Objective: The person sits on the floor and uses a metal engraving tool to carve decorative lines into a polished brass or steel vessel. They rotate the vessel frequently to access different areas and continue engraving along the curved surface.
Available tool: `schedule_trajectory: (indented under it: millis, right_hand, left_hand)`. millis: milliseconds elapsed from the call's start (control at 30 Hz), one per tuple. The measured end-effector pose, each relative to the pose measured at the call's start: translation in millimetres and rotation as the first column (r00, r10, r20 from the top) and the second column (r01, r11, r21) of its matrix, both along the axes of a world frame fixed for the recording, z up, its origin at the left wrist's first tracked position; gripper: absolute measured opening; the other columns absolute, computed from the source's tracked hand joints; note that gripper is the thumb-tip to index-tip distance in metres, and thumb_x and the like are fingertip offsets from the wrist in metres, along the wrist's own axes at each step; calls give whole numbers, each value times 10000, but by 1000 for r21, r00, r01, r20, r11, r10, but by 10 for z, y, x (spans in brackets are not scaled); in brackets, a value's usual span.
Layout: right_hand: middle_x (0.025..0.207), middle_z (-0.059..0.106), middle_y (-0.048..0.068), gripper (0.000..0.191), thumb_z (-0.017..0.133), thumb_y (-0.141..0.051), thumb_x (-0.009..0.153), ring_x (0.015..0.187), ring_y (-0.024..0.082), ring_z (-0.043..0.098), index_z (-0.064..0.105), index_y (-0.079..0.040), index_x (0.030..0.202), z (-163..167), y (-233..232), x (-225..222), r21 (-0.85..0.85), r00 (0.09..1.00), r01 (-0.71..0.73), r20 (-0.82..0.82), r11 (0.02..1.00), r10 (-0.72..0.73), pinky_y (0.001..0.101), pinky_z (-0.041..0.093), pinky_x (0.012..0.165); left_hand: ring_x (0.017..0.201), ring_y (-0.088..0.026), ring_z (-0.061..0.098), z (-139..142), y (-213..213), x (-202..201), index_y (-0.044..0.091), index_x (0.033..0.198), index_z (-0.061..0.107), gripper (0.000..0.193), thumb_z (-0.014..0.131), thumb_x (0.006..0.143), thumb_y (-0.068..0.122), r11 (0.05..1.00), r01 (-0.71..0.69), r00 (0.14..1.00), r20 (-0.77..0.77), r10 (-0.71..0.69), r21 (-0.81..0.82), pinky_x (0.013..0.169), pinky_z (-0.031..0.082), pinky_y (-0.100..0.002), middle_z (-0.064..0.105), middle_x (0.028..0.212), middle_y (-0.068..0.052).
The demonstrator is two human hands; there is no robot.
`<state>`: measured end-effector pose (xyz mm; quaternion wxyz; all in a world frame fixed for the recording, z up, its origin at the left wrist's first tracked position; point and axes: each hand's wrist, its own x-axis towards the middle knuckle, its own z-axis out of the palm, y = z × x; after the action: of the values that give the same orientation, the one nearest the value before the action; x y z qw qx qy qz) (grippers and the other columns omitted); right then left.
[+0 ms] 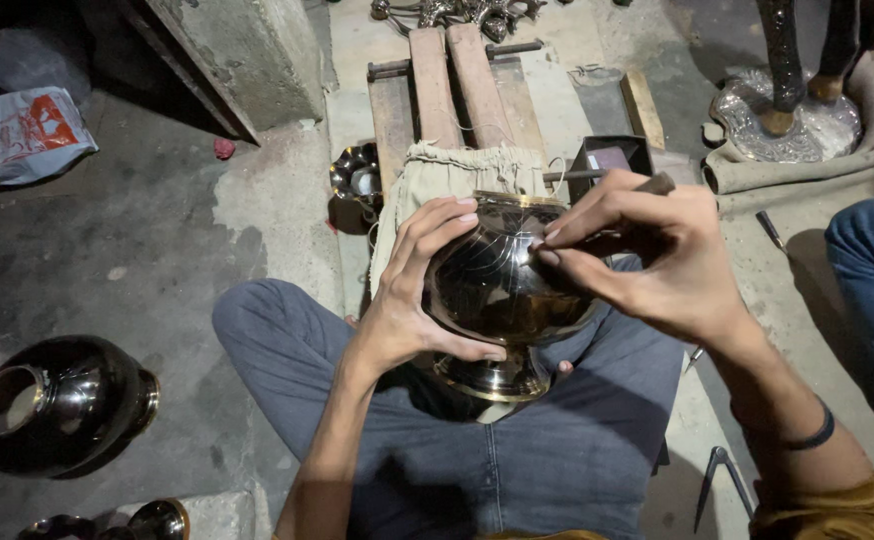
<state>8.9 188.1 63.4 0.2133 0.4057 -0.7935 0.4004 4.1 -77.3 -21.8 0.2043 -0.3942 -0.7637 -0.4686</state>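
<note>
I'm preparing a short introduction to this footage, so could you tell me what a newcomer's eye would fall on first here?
First, the shiny round metal pot at centre, resting on the seated person's lap, with the left hand cupping its side and the right hand pinching a thin tool against its rim. Next, a dark polished pot lies on its side on the concrete floor at lower left.

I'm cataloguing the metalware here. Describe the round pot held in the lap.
The pot is a bulbous, mirror-polished dark metal vessel with a brass-coloured rim and flared foot, faint lines across its belly. It lies tilted in the lap against a cloth-covered wooden block. The left hand cradles its side; the right hand presses a thin tool to it.
</note>
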Motion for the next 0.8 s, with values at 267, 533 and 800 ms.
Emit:
schedule_trajectory:
  millis: [267,533,800]
  right_hand:
    - [944,768,89,156,821,-38,838,833,138,749,756,-31,980,-56,-9,46,-41,999,42,34,998,-41,272,629,786]
    - [928,759,68,158,811,-38,793,854,136,745,764,-60,942,148,72,-68,94,991,-123,64,988,118,248,624,751]
    - [884,762,58,211,862,-67,777,776,127,710,777,-39,968,95,14,-74,65,999,-31,36,997,29,259,576,694]
  left_hand:
    - [1554,-323,381,-2,-18,-5,158,1520,417,1221,1013,491,434,1000,2,1000,-1,-2,-12,1349,334,-499,448,1583,-77]
    - [1551,-320,394,-5,-21,-17,155,1517,415,1215,1025,498,411,1000,13,1000,-17,-12,8,1345,346,-490,450,1582,-81]
    - [1551,-313,403,-1,-30,-2,156,1516,420,1217,1024,494,422,1000,2,1000,-14,-2,3,1344,358,-484,456,1580,-75]
